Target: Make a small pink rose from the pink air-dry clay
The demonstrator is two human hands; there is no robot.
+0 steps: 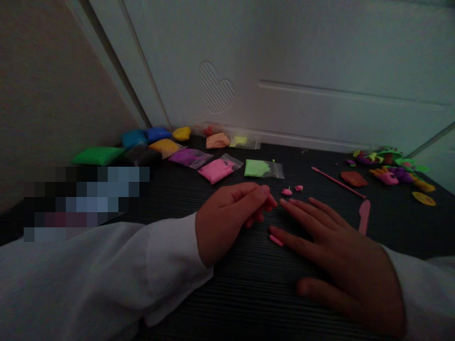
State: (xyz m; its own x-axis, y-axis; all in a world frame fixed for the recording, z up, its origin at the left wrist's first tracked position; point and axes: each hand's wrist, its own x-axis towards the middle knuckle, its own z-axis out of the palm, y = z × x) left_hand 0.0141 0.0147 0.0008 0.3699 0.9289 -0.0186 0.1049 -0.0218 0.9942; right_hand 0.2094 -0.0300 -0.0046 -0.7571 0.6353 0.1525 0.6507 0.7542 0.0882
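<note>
My left hand (227, 220) rests on the dark table (249, 293) with its fingers curled loosely together; nothing shows inside them. My right hand (337, 255) lies flat, palm down, fingers stretched out toward the left hand. A small pink clay strip (276, 240) peeks out beside the right forefinger. Two tiny pink clay bits (287, 192) (299, 188) sit just beyond the fingertips. Both arms wear white sleeves.
Bags of coloured clay line the back: green (97, 155), blue (156, 134), yellow (182, 133), purple (190, 157), pink (218, 169), light green (261, 168). A pink stick (337, 182) and pink flat tool (364, 215) lie right. Finished clay shapes (387, 166) pile at far right. A white panel stands behind.
</note>
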